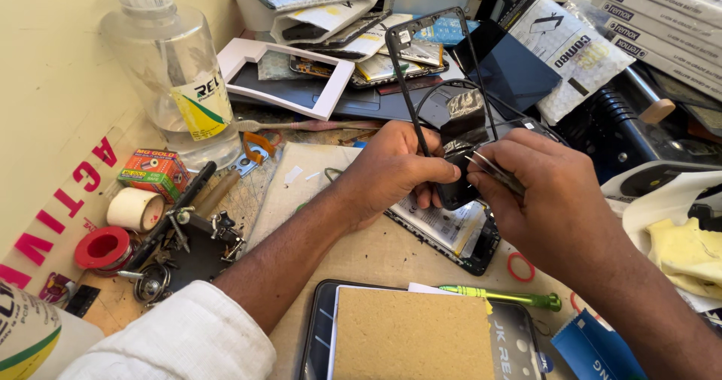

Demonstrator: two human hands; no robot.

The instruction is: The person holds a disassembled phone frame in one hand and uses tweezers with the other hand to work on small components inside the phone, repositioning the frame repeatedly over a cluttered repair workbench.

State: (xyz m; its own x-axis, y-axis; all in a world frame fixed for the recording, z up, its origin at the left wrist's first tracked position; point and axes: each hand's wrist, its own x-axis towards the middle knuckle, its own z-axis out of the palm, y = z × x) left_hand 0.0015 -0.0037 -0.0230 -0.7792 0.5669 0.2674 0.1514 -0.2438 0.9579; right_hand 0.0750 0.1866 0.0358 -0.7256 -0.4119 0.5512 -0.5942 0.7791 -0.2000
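Here, from the head camera: left hand (398, 168) closed around the lower end of a thin black rectangular phone frame (431, 49), held upright above the cluttered wooden workbench (376, 256) and tilted slightly, its top corner rising toward the stacked parts behind. Right hand (543, 192) curled in a pinch on slim metal tweezers (492, 168), tips pointed left at a dark strip of film (460, 128) near the frame's lower end; whether touching, impossible to tell. Beneath both hands, an opened phone body with a printed sheet inside (451, 229), flat on the bench. Nearer the camera, a green-handled screwdriver (500, 297) lying just behind a brown cardboard pad (410, 335), itself set on a dark tablet-like slab. Off to the left, a clear plastic bottle with a yellow-and-green label (177, 79), a roll of white tape (134, 209) and a roll of red tape (104, 248) near each other. At far right, a crumpled yellow cloth (686, 252).
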